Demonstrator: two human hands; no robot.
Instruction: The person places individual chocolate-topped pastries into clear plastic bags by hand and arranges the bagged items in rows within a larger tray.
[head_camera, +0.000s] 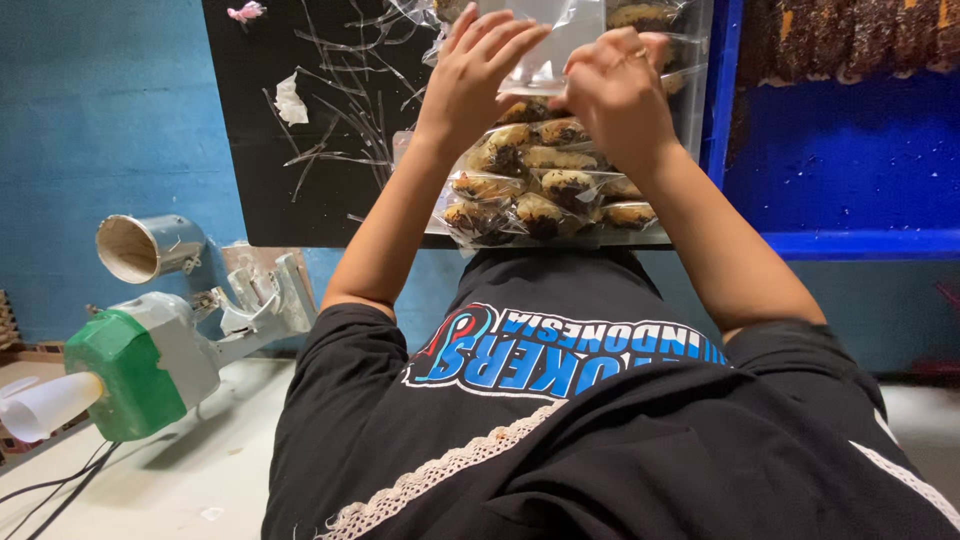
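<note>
Clear bag (548, 45) is held up at the far centre of the scene, above a clear tray (690, 110) on a black board (300, 130). The bag is gripped on its left side by the left hand (475, 75), fingers extended and fanned over the film, thumb hidden behind it. The right side is pinched by the right hand (618, 90), fingers curled tight around the bag edge; a ring is seen on one finger. Contents of the bag cannot be made out.

Wrapped cakes (540, 185), brown and yellow, are packed in rows in the tray, just near of the hands. Strips of clear film (330, 140) are scattered on the board to the left. A blue crate (850, 160) is seen at the right, with dark cakes (850, 35) along its far edge.

At the near left, a green and grey machine (150, 360) is placed on a white table (160, 480), with a metal tube (145, 247) beside it. A black shirt (600, 440) fills the near centre.
</note>
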